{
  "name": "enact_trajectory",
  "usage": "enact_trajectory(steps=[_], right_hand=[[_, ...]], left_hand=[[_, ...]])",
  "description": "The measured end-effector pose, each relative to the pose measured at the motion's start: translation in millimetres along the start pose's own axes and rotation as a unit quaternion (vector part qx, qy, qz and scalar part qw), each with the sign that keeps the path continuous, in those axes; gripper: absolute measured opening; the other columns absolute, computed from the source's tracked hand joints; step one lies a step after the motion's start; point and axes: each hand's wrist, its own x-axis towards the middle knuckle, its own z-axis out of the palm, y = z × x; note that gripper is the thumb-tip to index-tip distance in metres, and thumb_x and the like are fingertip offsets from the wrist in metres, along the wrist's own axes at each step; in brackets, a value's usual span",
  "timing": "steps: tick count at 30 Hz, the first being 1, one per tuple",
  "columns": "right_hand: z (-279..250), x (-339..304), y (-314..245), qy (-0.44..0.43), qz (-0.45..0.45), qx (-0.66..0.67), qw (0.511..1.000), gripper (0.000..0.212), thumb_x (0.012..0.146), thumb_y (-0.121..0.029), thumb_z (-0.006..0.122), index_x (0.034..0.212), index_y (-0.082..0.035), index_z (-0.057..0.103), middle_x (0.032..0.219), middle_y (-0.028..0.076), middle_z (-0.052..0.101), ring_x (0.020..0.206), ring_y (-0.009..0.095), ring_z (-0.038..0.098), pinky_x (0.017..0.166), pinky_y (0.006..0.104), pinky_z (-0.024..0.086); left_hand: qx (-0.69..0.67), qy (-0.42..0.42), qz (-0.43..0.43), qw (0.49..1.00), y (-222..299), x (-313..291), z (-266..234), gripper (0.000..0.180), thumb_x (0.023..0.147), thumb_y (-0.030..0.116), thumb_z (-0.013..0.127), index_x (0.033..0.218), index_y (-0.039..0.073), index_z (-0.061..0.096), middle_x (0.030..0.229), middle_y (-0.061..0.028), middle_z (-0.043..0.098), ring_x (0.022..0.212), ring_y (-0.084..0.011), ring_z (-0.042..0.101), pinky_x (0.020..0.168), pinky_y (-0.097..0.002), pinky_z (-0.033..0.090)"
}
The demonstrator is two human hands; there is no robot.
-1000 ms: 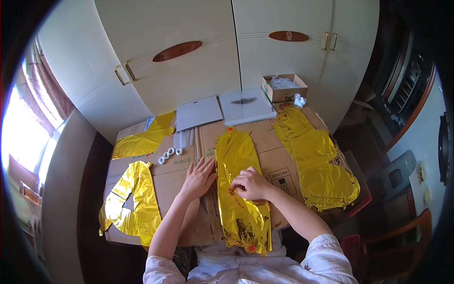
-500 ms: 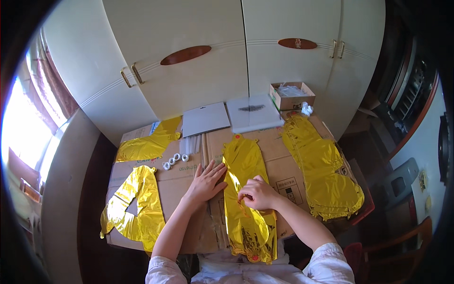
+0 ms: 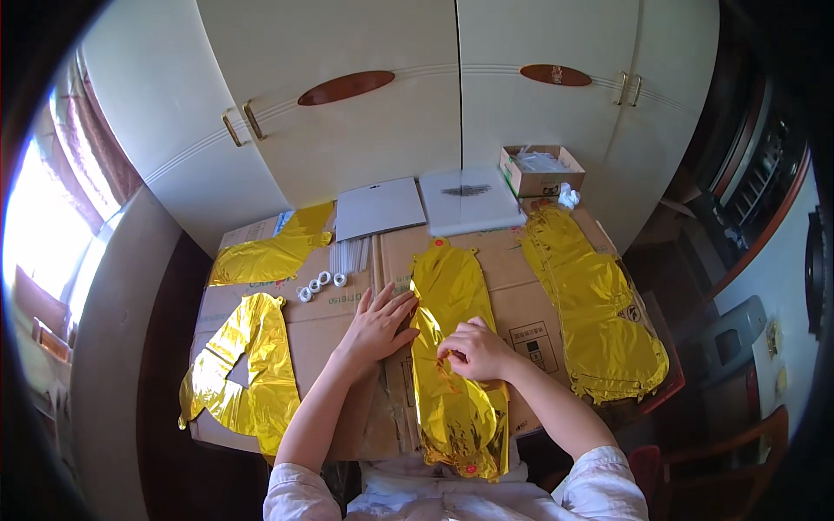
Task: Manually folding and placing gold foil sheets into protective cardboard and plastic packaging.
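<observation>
A flat gold foil balloon point(image 3: 452, 291), long and uninflated, lies in front of me on a cardboard-covered table. My left hand point(image 3: 378, 326) rests flat and open on the cardboard, its fingertips and thumb at the balloon's left edge. My right hand point(image 3: 476, 349) is over the balloon's middle, fingers curled and pinched together near its surface. What the pinch holds is hidden; orange-brown tints show on the creased foil just beneath it. The balloon's lower end is wrinkled and bears a small red spot.
More flat gold foil balloons lie around: one at left point(image 3: 261, 334), one at far left point(image 3: 274, 256), one at right point(image 3: 591, 313). White tape rolls point(image 3: 324, 278), clear sticks point(image 3: 350, 254), a grey board point(image 3: 380, 208), a clear package point(image 3: 469, 201) and an open box point(image 3: 530, 181) stand farther back.
The whole view has shifted slightly. Both hands keep nearly the same places on the balloon, the right still pinched and the left still flat.
</observation>
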Motion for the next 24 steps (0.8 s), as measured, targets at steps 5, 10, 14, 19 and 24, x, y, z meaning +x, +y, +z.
enact_trajectory(steps=[5,10,14,19,24], right_hand=[[-0.9,0.7,0.7,-0.005,0.015,0.038,0.999,0.015,0.076,-0.007,0.063,0.088,-0.012,0.070,0.077,-0.001,0.066,0.075,0.017,0.058,0.084,0.0332,0.040],[0.9,0.3,1.7,-0.003,0.000,0.034,0.999,0.015,0.077,-0.007,0.063,0.089,-0.012,0.070,0.078,0.000,0.066,0.077,0.018,0.058,0.084,0.0340,0.040],[0.5,0.2,0.9,0.002,0.003,0.033,0.999,0.015,0.077,-0.007,0.062,0.089,-0.011,0.070,0.077,0.001,0.066,0.078,0.018,0.059,0.085,0.0341,0.040],[1.3,0.4,1.0,-0.003,0.009,0.039,0.999,0.014,0.079,-0.007,0.063,0.091,-0.011,0.070,0.074,0.002,0.063,0.078,0.019,0.058,0.085,0.0340,0.040],[3.6,-0.5,4.1,-0.012,0.019,0.028,0.999,0.012,0.080,-0.011,0.067,0.091,-0.012,0.070,0.079,0.002,0.062,0.081,0.020,0.057,0.085,0.0339,0.040]], left_hand=[[0.046,0.018,0.016,0.999,-3.0,0.4,0.6,0.063,0.093,0.050,0.054,0.142,0.012,0.046,0.147,-0.0063,0.045,0.145,-0.0299,0.028,0.117,-0.0551,0.017],[0.041,0.019,0.053,0.998,-0.6,-0.6,-3.4,0.067,0.093,0.052,0.053,0.144,0.011,0.044,0.149,-0.0086,0.043,0.145,-0.0289,0.027,0.118,-0.0530,0.017],[0.050,-0.048,0.068,0.995,8.8,-4.8,-11.3,0.078,0.091,0.061,0.051,0.149,0.012,0.037,0.153,-0.0090,0.038,0.147,-0.0301,0.022,0.119,-0.0523,0.015],[0.056,-0.056,0.072,0.994,1.4,-10.5,-4.9,0.098,0.080,0.077,0.052,0.152,0.013,0.033,0.156,-0.0087,0.033,0.148,-0.0342,0.018,0.119,-0.0529,0.013],[0.048,-0.092,0.060,0.993,2.3,-9.3,-6.7,0.107,0.075,0.080,0.054,0.155,0.014,0.025,0.159,-0.0087,0.027,0.149,-0.0360,0.013,0.119,-0.0541,0.009]])
